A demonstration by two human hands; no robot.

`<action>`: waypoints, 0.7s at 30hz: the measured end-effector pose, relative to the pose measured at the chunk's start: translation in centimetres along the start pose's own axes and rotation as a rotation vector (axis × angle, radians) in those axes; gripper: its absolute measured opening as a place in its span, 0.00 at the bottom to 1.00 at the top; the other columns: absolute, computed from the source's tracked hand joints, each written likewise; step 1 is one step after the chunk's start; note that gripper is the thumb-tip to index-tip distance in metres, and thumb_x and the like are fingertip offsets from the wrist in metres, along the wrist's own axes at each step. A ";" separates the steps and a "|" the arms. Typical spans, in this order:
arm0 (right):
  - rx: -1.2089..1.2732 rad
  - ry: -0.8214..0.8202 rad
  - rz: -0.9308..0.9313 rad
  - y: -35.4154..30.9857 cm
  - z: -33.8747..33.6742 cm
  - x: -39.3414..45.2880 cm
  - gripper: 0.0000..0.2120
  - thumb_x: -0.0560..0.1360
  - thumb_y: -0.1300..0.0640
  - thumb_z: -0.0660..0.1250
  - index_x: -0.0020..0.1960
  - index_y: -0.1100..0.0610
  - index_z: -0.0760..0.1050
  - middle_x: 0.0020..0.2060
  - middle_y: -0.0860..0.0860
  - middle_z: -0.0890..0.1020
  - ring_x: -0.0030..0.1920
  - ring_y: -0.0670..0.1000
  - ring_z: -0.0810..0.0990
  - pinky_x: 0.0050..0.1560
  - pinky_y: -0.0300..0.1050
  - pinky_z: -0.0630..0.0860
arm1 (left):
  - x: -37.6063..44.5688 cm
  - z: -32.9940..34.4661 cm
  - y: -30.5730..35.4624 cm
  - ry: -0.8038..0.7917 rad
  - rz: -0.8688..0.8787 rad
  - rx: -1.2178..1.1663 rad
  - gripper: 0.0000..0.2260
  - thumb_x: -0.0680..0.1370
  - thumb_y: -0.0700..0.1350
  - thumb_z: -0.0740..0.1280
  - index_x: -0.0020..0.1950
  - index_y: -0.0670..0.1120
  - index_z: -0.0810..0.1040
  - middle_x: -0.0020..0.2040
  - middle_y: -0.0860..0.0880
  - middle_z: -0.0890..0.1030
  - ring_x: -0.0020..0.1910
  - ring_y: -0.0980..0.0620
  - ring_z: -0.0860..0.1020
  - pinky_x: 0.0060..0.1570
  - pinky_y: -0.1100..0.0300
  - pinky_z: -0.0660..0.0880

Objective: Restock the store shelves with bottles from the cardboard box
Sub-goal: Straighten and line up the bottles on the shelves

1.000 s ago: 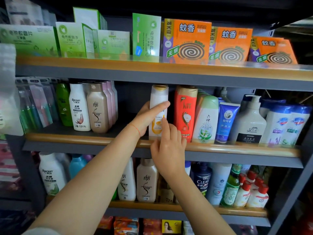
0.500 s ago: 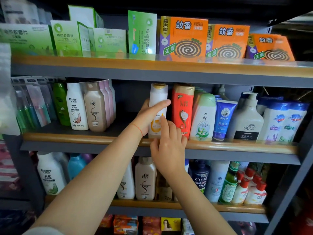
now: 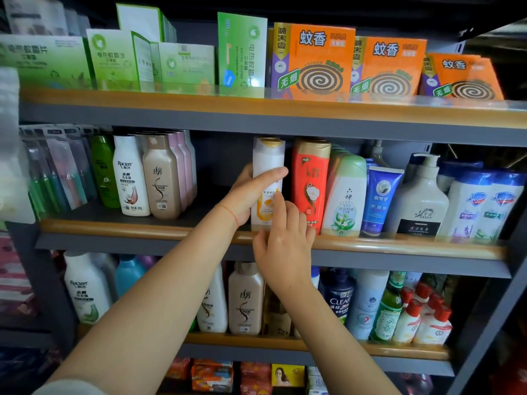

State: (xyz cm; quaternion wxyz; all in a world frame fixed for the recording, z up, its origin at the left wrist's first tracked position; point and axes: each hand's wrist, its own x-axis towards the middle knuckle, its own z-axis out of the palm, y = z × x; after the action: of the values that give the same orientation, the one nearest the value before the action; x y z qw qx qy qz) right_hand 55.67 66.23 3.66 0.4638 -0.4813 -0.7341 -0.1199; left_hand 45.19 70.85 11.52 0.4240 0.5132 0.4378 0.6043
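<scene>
The left hand [image 3: 245, 195] wraps its fingers around the white bottle [image 3: 268, 178] standing on the middle shelf [image 3: 399, 243], steadying it, while the right hand [image 3: 285, 246], holding nothing, rests one fingertip on its label, likely squaring it beside the red bottle [image 3: 310, 183].

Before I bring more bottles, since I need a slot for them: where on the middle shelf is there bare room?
One free patch on the middle shelf: between the beige bottle and the white bottle that the left hand holds. Right of it, from the red bottle to the pump bottle, it is packed tight.
</scene>
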 end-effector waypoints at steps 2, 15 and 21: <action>-0.003 0.011 -0.004 0.0 0.0 0.0 0.31 0.72 0.55 0.61 0.74 0.60 0.66 0.62 0.55 0.76 0.57 0.56 0.75 0.50 0.53 0.72 | 0.0 0.2 -0.1 0.008 0.000 -0.018 0.22 0.75 0.51 0.74 0.66 0.52 0.72 0.53 0.47 0.82 0.47 0.51 0.83 0.43 0.57 0.80; 0.038 0.080 -0.017 0.7 0.2 -0.3 0.29 0.72 0.57 0.60 0.73 0.61 0.66 0.59 0.57 0.75 0.56 0.56 0.75 0.50 0.52 0.73 | -0.1 1.2 -0.4 -0.050 -0.015 -0.046 0.21 0.75 0.54 0.73 0.66 0.53 0.73 0.55 0.47 0.84 0.49 0.50 0.85 0.47 0.54 0.81; 0.165 0.105 -0.046 0.2 -0.2 0.0 0.28 0.72 0.59 0.61 0.72 0.62 0.67 0.59 0.58 0.75 0.58 0.57 0.74 0.55 0.52 0.73 | -0.8 0.7 0.2 -0.049 0.022 0.054 0.32 0.67 0.63 0.75 0.67 0.53 0.74 0.58 0.48 0.84 0.57 0.49 0.83 0.57 0.51 0.79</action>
State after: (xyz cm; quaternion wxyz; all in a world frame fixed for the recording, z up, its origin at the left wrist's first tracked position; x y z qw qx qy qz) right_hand 55.95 66.17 3.72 0.5369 -0.4175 -0.7270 -0.0946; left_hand 45.93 70.13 11.54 0.4138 0.5440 0.4377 0.5842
